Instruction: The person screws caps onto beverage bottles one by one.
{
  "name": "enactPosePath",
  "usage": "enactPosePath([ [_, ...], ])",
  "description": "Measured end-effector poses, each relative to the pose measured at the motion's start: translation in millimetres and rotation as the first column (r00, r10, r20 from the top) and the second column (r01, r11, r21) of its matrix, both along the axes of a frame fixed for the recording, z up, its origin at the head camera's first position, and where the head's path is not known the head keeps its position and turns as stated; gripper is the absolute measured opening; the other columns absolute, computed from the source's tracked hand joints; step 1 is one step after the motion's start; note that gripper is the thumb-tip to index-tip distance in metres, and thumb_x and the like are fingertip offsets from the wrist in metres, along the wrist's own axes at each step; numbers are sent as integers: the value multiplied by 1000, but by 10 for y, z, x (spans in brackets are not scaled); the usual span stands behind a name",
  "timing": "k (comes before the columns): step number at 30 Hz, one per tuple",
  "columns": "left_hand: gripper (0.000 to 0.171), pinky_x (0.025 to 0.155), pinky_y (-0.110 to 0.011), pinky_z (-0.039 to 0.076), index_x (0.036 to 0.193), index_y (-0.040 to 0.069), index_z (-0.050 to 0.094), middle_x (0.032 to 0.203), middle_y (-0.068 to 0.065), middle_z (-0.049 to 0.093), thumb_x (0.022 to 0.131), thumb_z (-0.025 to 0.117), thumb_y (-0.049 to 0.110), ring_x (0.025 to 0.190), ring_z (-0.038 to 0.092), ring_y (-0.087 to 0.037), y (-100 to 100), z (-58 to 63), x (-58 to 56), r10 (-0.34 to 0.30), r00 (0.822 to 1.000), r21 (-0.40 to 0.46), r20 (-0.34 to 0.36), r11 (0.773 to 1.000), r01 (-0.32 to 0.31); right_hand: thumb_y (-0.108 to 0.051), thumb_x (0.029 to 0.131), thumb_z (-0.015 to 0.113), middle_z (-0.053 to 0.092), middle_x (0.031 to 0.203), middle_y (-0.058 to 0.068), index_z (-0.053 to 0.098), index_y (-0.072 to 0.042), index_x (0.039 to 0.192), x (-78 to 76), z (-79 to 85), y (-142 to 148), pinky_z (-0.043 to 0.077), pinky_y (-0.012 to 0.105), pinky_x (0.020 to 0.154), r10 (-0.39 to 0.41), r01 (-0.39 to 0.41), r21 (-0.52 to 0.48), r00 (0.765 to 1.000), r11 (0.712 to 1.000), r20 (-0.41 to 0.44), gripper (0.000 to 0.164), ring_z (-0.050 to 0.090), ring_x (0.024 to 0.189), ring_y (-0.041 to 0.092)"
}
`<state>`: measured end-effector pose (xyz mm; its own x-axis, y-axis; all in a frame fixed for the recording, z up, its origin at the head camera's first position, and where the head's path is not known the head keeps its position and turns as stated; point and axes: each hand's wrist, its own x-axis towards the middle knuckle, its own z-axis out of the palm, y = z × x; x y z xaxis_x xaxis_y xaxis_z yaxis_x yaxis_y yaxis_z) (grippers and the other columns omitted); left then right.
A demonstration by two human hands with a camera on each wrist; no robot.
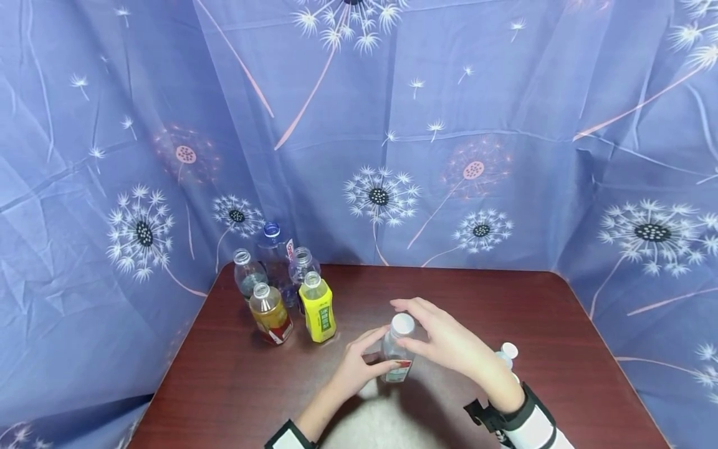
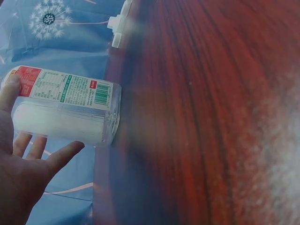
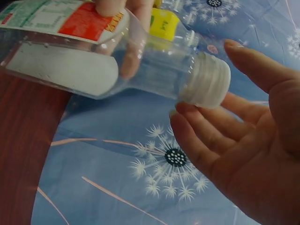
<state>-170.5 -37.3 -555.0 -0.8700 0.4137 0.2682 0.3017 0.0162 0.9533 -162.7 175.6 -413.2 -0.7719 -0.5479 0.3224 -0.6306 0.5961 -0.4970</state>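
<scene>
A clear plastic bottle [image 1: 397, 349] with a white cap [image 1: 402, 324] stands upright between both hands. Its label [image 2: 70, 89] is white, green and red. My left hand [image 1: 359, 363] grips the bottle's body, thumb on the label and fingers round the far side. Around the cap, my right hand [image 1: 443, 337] is held with thumb and fingers spread. In the right wrist view, that hand's thumb [image 3: 253, 65] is apart from the cap [image 3: 208, 79]; whether the other fingers touch it I cannot tell.
Several bottles stand at the table's back left, among them a yellow-labelled bottle [image 1: 318, 315], an amber-labelled bottle [image 1: 272, 318] and a blue bottle [image 1: 275, 259]. Beyond my right forearm, a white-capped bottle [image 1: 507, 352] is partly hidden. A blue dandelion-print cloth [image 1: 426, 218] hangs behind the brown table [image 1: 477, 293].
</scene>
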Motion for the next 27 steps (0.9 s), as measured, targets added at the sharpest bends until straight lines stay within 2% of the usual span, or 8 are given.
enactPosePath([
  [3,62,100,-40,57,148,16,59,148,-6,59,91,83,14,132,58,-26,-1,-3,0,1,1000,-2,4,1000,-1,-14,90,82,67,130,9,60,-3,139,-6,11,8,60,37,91,5,-5,7,1000,1000,-21,55,66,111,19],
  [9,62,98,-41,58,147,14,60,146,-9,60,90,83,12,129,60,-27,7,-22,-5,9,1000,12,-12,1000,-9,-15,87,85,66,118,4,64,-5,133,-42,-60,-16,59,30,82,-20,21,8,993,1000,-113,51,65,96,13],
  [14,63,98,-41,58,148,13,58,145,-10,61,90,83,13,128,61,-26,14,-34,-8,15,998,12,-60,1000,-15,-21,88,85,65,123,1,64,-8,134,-38,-56,9,59,32,88,15,-15,-5,998,1000,-69,52,65,105,13],
  [17,63,98,-41,58,148,13,58,145,-10,61,90,83,13,129,60,-26,11,-36,-7,17,998,16,-62,1000,-16,-14,90,82,67,124,0,66,-10,132,-43,-42,28,59,35,92,58,-58,-7,997,998,-50,45,64,111,14],
  [20,63,97,-41,59,148,13,58,145,-11,60,90,83,12,130,59,-28,8,-40,-8,14,998,19,-63,1000,-13,-8,90,81,68,119,0,67,-10,126,-56,-53,30,59,34,88,73,-72,4,995,997,-75,39,64,107,14],
  [25,65,98,-42,58,150,15,57,147,-9,59,91,83,13,130,60,-27,6,-40,-7,3,999,15,-52,1000,-3,-14,86,86,67,109,-1,69,-10,117,-71,-101,-1,59,29,79,15,-14,6,990,1000,-142,36,65,94,11],
  [27,66,99,-42,58,150,16,56,147,-8,59,90,83,13,129,60,-25,5,-35,-4,2,999,17,-45,1000,-1,-18,86,87,67,109,0,69,-9,118,-70,-112,-13,59,29,79,-12,12,5,989,1000,-144,39,65,93,10],
])
